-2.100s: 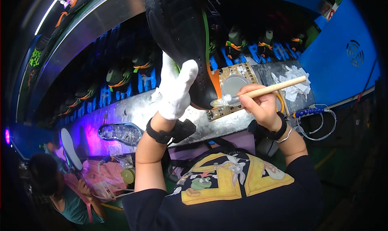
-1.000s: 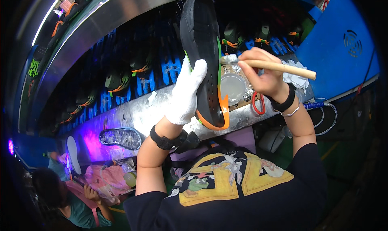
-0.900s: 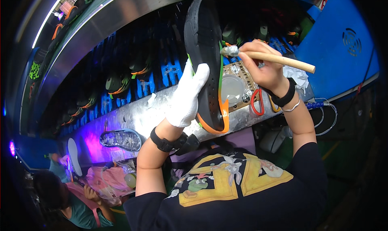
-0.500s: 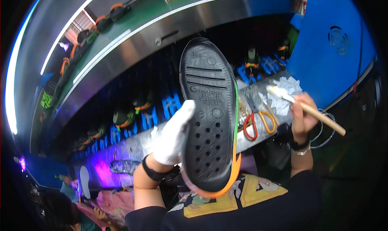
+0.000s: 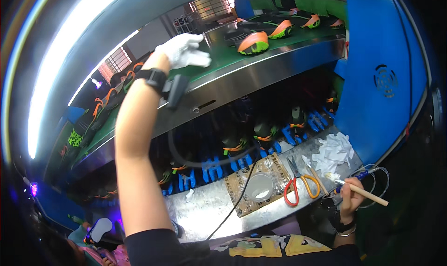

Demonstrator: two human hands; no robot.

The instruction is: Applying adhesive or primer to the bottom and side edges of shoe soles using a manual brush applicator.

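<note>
My left hand (image 5: 184,51), in a white glove with a dark band at the wrist, is raised over the green conveyor belt (image 5: 219,61). Its fingers are spread and hold nothing. To its right on the belt rests a black shoe with an orange and lime-green end (image 5: 253,42). Low at the right, my bare right hand (image 5: 351,196) grips a brush (image 5: 361,191) by its wooden handle; the white-smeared bristles point left. Beside the bristles lies a heap of crumpled white paper (image 5: 335,152).
On the metal worktable (image 5: 200,214) are scissors (image 5: 298,187) with red and orange handles, and a clear round dish (image 5: 259,187) on brown-taped card. Blue racks (image 5: 212,169) with shoes stand under the belt. A blue panel (image 5: 386,42) rises at right; another person's hand (image 5: 108,261) shows lower left.
My left hand has let go of the black shoe sole and moved up and left over the belt. The brush in my right hand has lowered. The view has shifted, showing more of the belt.
</note>
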